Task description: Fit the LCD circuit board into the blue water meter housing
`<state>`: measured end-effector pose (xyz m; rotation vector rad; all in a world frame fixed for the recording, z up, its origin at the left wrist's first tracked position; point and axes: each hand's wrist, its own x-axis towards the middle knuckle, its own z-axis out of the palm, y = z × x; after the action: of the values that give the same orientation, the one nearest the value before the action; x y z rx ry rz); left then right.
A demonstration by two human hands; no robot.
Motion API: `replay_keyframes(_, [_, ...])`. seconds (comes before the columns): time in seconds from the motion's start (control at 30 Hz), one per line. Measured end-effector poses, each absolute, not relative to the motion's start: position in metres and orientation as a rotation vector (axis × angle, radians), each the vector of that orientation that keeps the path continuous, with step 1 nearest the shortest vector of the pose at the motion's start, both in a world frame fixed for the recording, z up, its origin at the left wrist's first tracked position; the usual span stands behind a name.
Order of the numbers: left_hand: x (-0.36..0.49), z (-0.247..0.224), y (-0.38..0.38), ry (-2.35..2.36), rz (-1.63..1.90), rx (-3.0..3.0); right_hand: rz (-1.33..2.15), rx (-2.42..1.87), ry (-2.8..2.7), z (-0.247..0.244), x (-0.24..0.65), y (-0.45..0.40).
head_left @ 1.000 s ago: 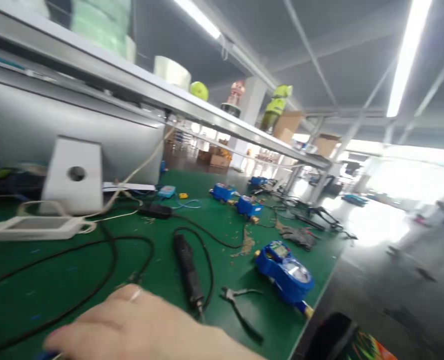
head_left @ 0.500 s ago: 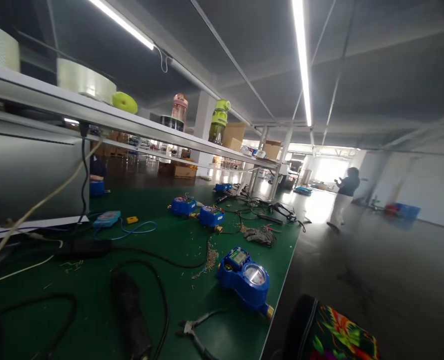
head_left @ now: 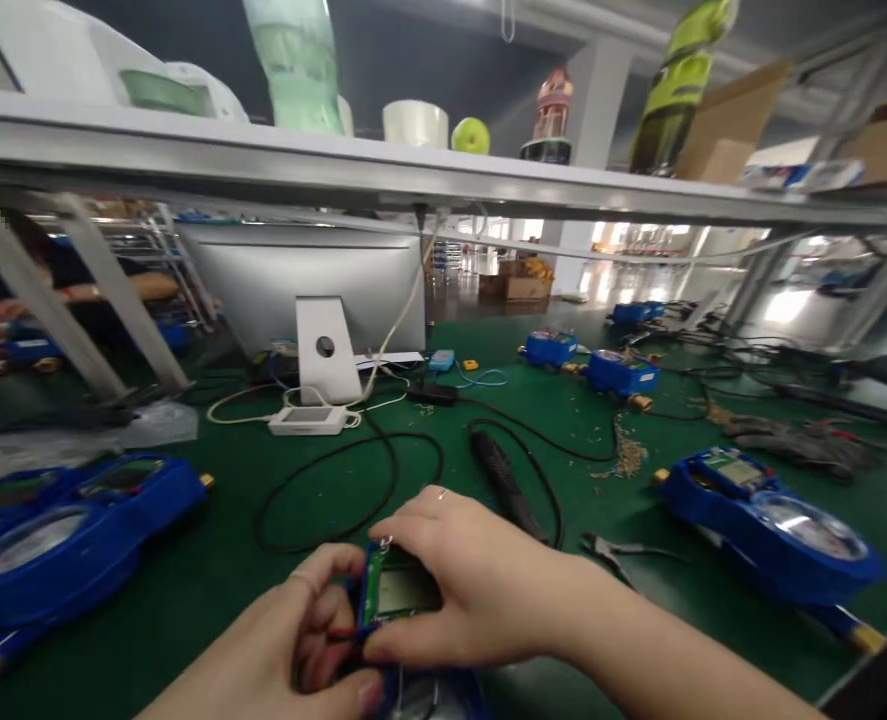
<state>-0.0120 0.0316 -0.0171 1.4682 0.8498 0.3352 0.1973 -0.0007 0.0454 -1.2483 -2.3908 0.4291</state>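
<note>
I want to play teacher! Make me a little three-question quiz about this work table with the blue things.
1. True or false: both hands hold the small green circuit board with the grey screen.
2. What lies just right of the right hand on the green mat?
A. black pliers
B. a yellow cup
C. a red book
3. Fill in: the silver monitor stands at the back under a long ______ that carries bottles.

Key
1. True: the left hand and the right hand pinch it from both sides.
2. A: the pliers lie between the hand and a blue meter.
3. shelf
</note>
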Motion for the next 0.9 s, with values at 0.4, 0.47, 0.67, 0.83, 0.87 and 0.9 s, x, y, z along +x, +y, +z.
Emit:
replay_keyframes(0.4, [0.01, 0.005, 0.016, 1.003, 0.484, 1.75, 0.587, -1.29, -2.374, 0.061, 0.192, -0.006])
replay_keyframes(0.47, [0.01, 0.005, 0.014, 1.003, 0.513, 1.772, 0.588, -1.307, -2.369, 0.061, 0.191, -0.006])
replay_keyframes(0.67, [0.01, 0.002, 0.01, 1.132, 0.518, 1.921, 0.566, -1.366, -2.339, 0.054, 0.189, -0.009])
replay_keyframes(0.83, [0.008, -0.003, 0.007, 1.176, 0.541, 1.962, 0.509, -1.39, -2.312, 0.047, 0.189, -0.011])
replay_keyframes(0.87, [0.008, -0.004, 0.007, 1.18, 0.549, 1.962, 0.498, -1.386, -2.313, 0.046, 0.189, -0.011])
replay_keyframes(0.9, [0.009, -0.006, 0.006, 1.186, 0.56, 1.966, 0.494, -1.383, -2.315, 0.045, 0.189, -0.011])
